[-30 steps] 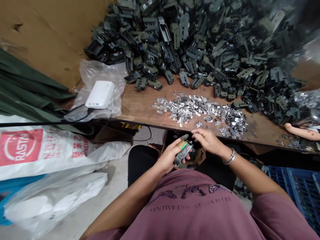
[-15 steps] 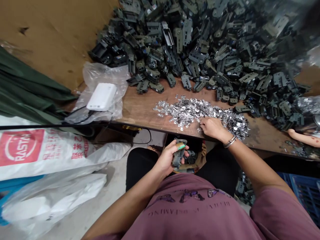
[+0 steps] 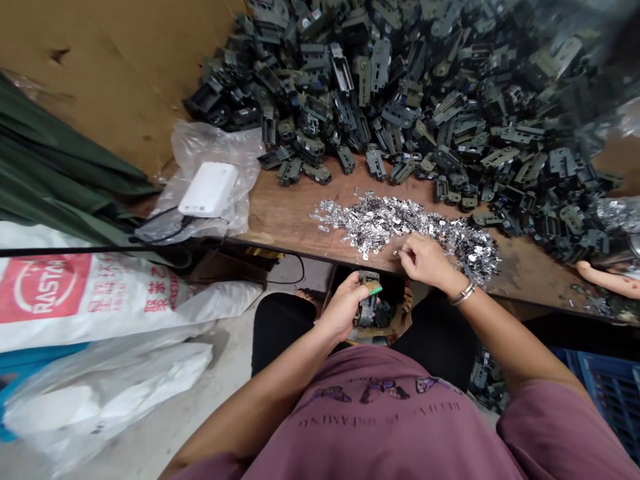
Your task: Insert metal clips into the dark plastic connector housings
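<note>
My left hand [image 3: 345,308] is wrapped round a dark grey-green plastic housing [image 3: 369,308], held over an open container between my knees. A green and yellowish strip [image 3: 374,289] lies by the thumb, across the housing. My right hand [image 3: 425,260] is at the near edge of a heap of small shiny metal pieces [image 3: 380,220] on the wooden table. Its thumb and forefinger are pinched together; a silvery glint shows by the fingertips, but what they grip, if anything, is too small to tell.
A large pile of similar dark housings [image 3: 400,107] covers the back of the table [image 3: 280,207]. At left, a white power bank [image 3: 209,190] with a black cable rests on clear plastic. The container [image 3: 400,327] holds dark parts. A blue crate [image 3: 607,383] stands at lower right.
My left hand has moved slightly right and turned the housing more upright. My right hand has drawn back a little from the metal heap, its fingers curled more tightly.
</note>
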A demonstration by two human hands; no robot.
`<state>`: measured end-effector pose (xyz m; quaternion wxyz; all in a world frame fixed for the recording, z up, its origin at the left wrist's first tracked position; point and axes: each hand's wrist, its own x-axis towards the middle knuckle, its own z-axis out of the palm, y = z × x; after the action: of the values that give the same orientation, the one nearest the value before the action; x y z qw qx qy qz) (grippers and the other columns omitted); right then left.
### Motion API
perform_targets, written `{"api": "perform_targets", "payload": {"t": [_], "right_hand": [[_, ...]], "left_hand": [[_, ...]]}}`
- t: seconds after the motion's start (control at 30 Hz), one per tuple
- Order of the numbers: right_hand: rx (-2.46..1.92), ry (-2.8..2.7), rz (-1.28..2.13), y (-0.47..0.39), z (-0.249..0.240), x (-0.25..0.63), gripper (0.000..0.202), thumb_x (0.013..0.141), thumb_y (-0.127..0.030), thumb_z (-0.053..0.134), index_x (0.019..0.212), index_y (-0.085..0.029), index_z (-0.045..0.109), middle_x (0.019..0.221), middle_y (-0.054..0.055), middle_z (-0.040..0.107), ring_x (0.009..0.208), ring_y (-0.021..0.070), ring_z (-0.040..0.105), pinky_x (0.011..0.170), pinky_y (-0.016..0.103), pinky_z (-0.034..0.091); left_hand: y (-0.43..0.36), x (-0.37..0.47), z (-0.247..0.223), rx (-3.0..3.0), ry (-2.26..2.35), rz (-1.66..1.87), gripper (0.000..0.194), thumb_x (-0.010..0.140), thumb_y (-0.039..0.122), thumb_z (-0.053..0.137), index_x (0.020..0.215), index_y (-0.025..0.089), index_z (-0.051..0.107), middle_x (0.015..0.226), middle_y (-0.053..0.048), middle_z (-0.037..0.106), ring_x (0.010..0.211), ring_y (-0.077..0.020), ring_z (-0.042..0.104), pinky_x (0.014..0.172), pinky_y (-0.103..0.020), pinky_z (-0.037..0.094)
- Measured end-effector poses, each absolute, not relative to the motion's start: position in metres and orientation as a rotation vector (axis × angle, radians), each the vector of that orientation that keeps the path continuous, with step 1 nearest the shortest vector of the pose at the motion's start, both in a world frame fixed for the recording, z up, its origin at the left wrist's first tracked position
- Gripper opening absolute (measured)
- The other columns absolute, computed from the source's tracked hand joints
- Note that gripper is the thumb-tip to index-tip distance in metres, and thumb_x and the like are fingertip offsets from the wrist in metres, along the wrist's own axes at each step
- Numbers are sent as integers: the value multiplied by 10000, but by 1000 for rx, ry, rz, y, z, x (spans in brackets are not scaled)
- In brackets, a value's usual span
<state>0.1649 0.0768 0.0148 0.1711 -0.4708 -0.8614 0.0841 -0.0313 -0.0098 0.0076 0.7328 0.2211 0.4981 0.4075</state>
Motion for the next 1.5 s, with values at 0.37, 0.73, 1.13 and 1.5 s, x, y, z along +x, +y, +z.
{"api": "perform_targets", "payload": {"t": [0.37, 0.73, 1.13, 1.5], "right_hand": [[-921, -1911, 505, -2, 5, 126, 57, 881, -172, 626, 877, -218, 659, 850, 45, 727, 805, 167, 692, 720, 307, 570], [-937, -1881, 510, -9, 2, 130, 102, 894, -165, 620, 897, -224, 703, 847, 46, 739, 793, 167, 700, 714, 318, 595], [-804, -2113, 299, -18, -2, 136, 213, 906, -102, 573, 1059, -191, 691, 956, 100, 746, 871, 189, 719, 751, 314, 615], [-1055, -2009, 612, -34, 4, 152, 157, 903, -167, 601, 1014, -206, 706, 860, 60, 752, 730, 167, 715, 649, 275, 577]], "left_hand": [[-22, -24, 6, 886, 1007, 996, 366, 666, 157, 622, 1028, 175, 568, 1054, -36, 651, 1006, -179, 592, 944, -322, 436], [-26, -20, 10, 1145, 1155, 996, 316, 694, 227, 623, 976, 180, 490, 948, -22, 604, 908, -180, 572, 847, -329, 471], [-34, -30, 10, 1619, 1413, 733, 310, 678, 210, 649, 855, 219, 395, 775, 26, 475, 688, -150, 478, 628, -292, 396], [-31, -51, 24, 1820, 1309, 1307, 240, 885, 277, 559, 689, 194, 449, 666, 22, 437, 628, -127, 427, 601, -270, 360]]}}
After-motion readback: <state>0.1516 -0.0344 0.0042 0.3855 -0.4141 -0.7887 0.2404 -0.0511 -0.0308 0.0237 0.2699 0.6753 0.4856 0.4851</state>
